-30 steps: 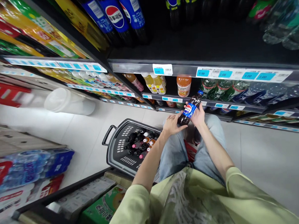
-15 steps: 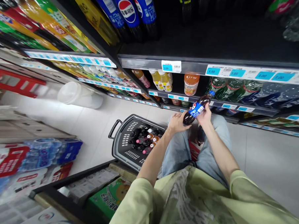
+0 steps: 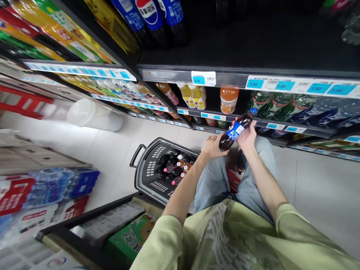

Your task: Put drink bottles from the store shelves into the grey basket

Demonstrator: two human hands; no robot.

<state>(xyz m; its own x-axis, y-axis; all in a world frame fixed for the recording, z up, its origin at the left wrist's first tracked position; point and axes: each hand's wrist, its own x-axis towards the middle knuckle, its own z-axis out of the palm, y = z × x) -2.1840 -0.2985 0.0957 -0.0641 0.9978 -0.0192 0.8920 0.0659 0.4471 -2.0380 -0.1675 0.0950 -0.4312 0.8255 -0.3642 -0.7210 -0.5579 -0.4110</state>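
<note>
I am crouched in a shop aisle facing drink shelves. Both hands hold a small cola bottle [image 3: 236,130] with a blue label and blue cap, tilted with its cap toward the shelf. My left hand [image 3: 212,146] grips its dark base. My right hand [image 3: 248,135] wraps round the labelled middle. The cap points at a low shelf [image 3: 251,122] of green and blue bottles. A black shopping basket [image 3: 148,168] with several small bottles in it stands on the floor just left of my knees.
Large cola bottles [image 3: 149,11] stand on the top shelf. Juice bottles [image 3: 229,99] line the middle shelf. A white tub [image 3: 92,115] and a red stool [image 3: 14,102] lie up the aisle. Water packs [image 3: 51,186] and cartons [image 3: 133,236] crowd the left.
The bottle has risen slightly and moved right, closer to the low shelf, with both hands staying on it. My view shifted a little.
</note>
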